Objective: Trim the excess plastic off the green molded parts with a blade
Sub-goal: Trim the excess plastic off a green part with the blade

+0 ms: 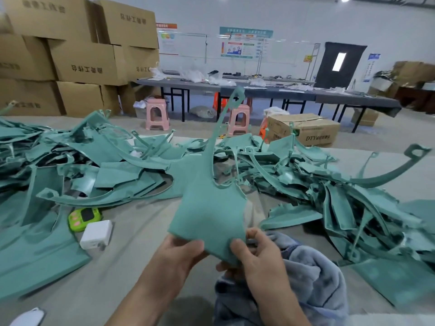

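Near centre, green molded part (207,208): upright above the grey table (141,267), thin arm rising far, bottom edge between both hands.
Left hand (179,252): thumb pinching the part's lower left corner.
Right hand (256,257): fingers curled round the lower right edge.
Pile of green parts (329,184): beyond, spread left to right.

Stacked cardboard boxes (77,64) are seen at ten o'clock against a pale wall (294,17). Long dark tables (259,91) are ranged across twelve o'clock, with pink stools (157,114) set before them on a grey floor (197,128). Posters (244,43) are hung above; a dark door (339,64) is seen at one o'clock.
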